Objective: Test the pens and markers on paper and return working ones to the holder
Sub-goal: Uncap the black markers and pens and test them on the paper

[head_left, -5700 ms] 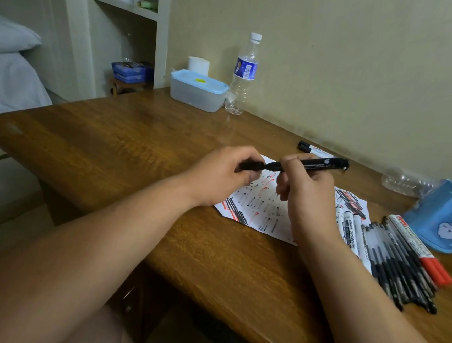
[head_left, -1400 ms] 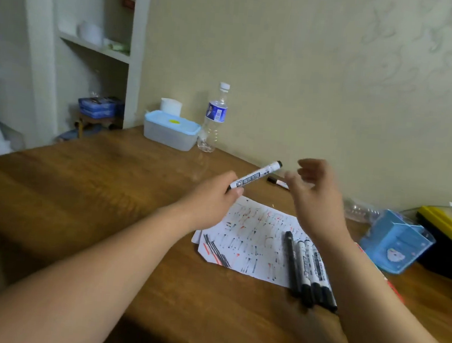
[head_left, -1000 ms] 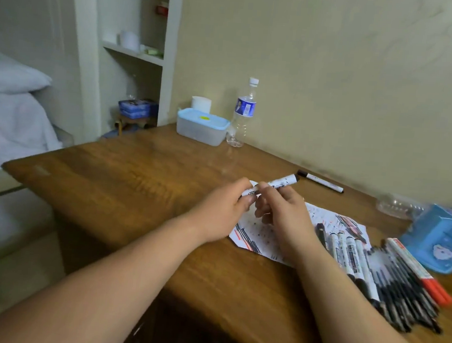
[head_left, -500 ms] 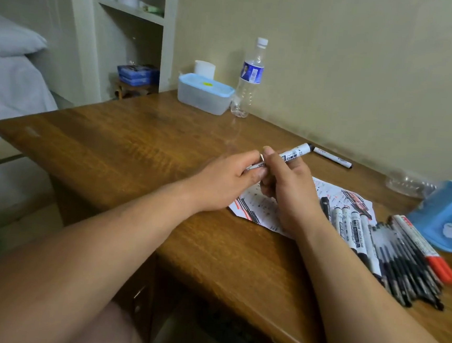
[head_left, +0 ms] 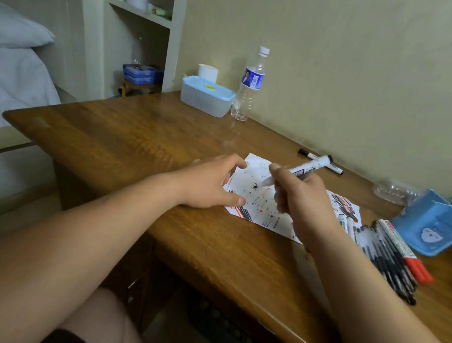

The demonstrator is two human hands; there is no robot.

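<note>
My right hand (head_left: 298, 202) grips a white marker (head_left: 304, 167), its uncapped black tip down on the scribbled paper (head_left: 257, 205). My left hand (head_left: 210, 186) rests on the paper's left edge, fingers spread; I see no cap in it. To the right lie a few markers on the paper (head_left: 347, 225), then a pile of several black pens (head_left: 387, 256) and a red-capped marker (head_left: 403, 252). The blue holder (head_left: 430, 224) sits tilted at the far right. Another marker (head_left: 321, 162) lies near the wall.
A water bottle (head_left: 250, 86) and a blue-lidded plastic box (head_left: 207, 95) stand at the back of the wooden desk (head_left: 140, 142). A crushed clear bottle (head_left: 392, 190) lies by the wall. A bed is at the left.
Both hands held the marker together above the paper; now they have parted. My left hand dropped onto the paper and my right hand brought the uncapped tip down to it.
</note>
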